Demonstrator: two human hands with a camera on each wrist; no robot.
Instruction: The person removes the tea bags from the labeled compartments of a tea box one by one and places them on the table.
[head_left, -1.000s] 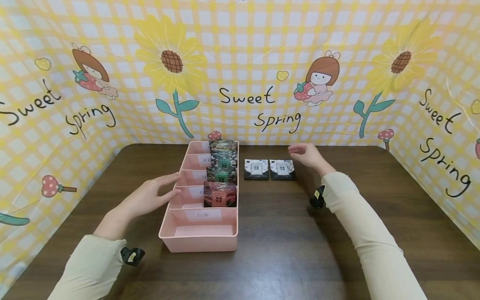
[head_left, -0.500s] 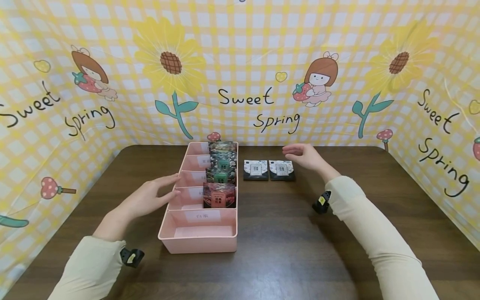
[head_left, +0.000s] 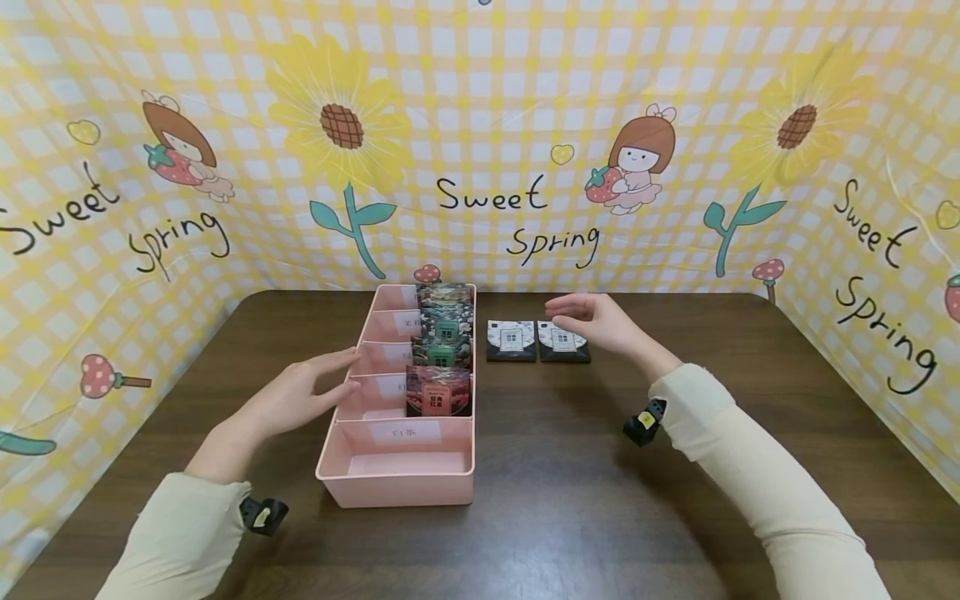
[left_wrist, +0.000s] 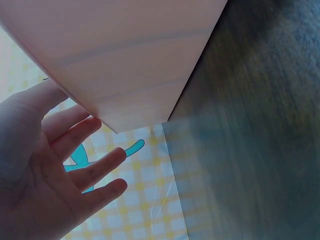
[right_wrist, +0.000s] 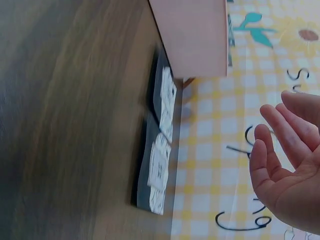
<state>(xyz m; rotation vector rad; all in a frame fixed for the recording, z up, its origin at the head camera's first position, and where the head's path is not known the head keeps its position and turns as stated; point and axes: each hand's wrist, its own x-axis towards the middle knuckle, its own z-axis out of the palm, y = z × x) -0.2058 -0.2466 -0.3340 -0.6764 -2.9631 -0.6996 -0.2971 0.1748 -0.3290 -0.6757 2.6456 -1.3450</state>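
Note:
A long pink box [head_left: 397, 490] with several compartments stands left of centre in the head view. My left hand [head_left: 300, 396] touches its left rim with relaxed, spread fingers, also seen along the box's side wall [left_wrist: 135, 65] in the left wrist view. Two black-and-white tea sachets, the left sachet [head_left: 512, 342] and the right sachet [head_left: 566, 346], lie flat beside each other right of the box. Above the right one hovers my right hand [head_left: 600, 321], its fingers loosely bent and holding nothing; the right wrist view shows the hand [right_wrist: 295, 165] apart from the sachets.
Inside the box, a red sachet [head_left: 438, 393], a green sachet [head_left: 442, 353] and further dark patterned sachets stand in separate compartments with paper labels. The front compartment [head_left: 405, 462] shows its bare floor. A yellow checked cloth [head_left: 480, 125] walls the back of the brown table [head_left: 555, 500].
My right hand has moved left, from the right sachet's far right corner to over that sachet. The left hand stays at the box rim.

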